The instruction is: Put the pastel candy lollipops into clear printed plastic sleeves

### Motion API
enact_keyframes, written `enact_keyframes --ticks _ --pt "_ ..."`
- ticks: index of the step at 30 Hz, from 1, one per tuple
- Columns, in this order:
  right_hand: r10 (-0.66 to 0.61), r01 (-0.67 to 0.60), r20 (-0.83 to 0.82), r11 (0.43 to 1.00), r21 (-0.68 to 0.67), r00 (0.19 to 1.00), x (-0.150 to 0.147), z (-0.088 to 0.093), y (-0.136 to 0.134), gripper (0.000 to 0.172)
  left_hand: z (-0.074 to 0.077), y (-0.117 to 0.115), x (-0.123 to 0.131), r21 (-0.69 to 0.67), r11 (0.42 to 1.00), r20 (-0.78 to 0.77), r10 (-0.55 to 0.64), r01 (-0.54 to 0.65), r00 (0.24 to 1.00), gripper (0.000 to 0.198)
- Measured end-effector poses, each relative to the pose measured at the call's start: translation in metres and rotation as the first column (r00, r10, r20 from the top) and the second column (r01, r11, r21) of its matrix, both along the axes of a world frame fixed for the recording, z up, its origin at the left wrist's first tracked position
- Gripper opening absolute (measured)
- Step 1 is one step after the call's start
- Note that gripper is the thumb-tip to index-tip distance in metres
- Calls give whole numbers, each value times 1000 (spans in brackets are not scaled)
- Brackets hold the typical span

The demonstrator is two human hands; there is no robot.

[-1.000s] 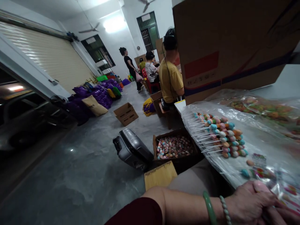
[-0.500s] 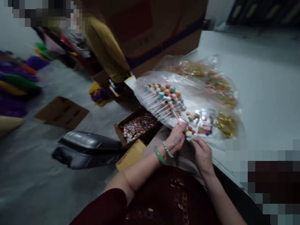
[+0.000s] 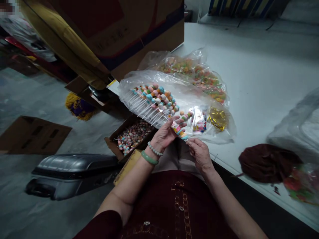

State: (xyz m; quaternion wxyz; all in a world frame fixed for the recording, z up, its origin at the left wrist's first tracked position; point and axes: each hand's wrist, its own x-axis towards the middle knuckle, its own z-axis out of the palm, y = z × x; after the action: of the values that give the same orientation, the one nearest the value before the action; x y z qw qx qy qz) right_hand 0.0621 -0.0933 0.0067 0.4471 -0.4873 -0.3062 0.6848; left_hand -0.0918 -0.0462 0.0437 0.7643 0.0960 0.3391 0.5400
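Note:
A candy skewer (image 3: 179,130) in pink, yellow and blue, seemingly in a clear wrapper, lies across my left hand (image 3: 164,135), whose thumb and fingers hold its upper end. The fingertips of my right hand (image 3: 200,153) are closed on the stick at its lower end. Just beyond is a pile of candy skewers (image 3: 159,96), their white sticks pointing left, on a clear plastic bag (image 3: 139,77). Loose candy pieces (image 3: 186,115), printed wrappers (image 3: 199,120) and gold twist ties (image 3: 218,119) lie right of the pile.
A box of small colourful candy (image 3: 132,136) stands below the table edge at left, near a dark grey suitcase (image 3: 74,169). On the white table (image 3: 249,73) are a large carton (image 3: 139,30), bags of colourful candy (image 3: 199,73) and a dark red cloth (image 3: 269,162).
The view has swung right, bringing the dark red cloth into sight. My left hand's fingers have spread somewhat, showing more of the candy skewer. My right hand is still at its lower end.

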Motion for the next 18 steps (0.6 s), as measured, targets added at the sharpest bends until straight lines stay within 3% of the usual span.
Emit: enact_keyframes --ticks 3,9,11,16,18 --pt "13 -16 78 999 47 997 -3 -3 -2 20 2 7 10 21 999 62 49 -50 997 18" --pt "-132 -18 388 933 360 912 -11 0 -8 18 -3 -3 41 -56 988 32 147 -145 989 20" --pt "-126 4 350 945 327 928 -14 -1 -8 19 -4 -6 43 -76 987 35 146 -143 989 22" --pt "-82 77 58 993 85 995 -16 -8 -2 21 -10 -8 31 -62 997 8 42 -41 999 28" --pt "-105 100 58 992 83 993 -13 -10 0 21 -15 -8 24 -5 1000 -70 27 -28 997 30"
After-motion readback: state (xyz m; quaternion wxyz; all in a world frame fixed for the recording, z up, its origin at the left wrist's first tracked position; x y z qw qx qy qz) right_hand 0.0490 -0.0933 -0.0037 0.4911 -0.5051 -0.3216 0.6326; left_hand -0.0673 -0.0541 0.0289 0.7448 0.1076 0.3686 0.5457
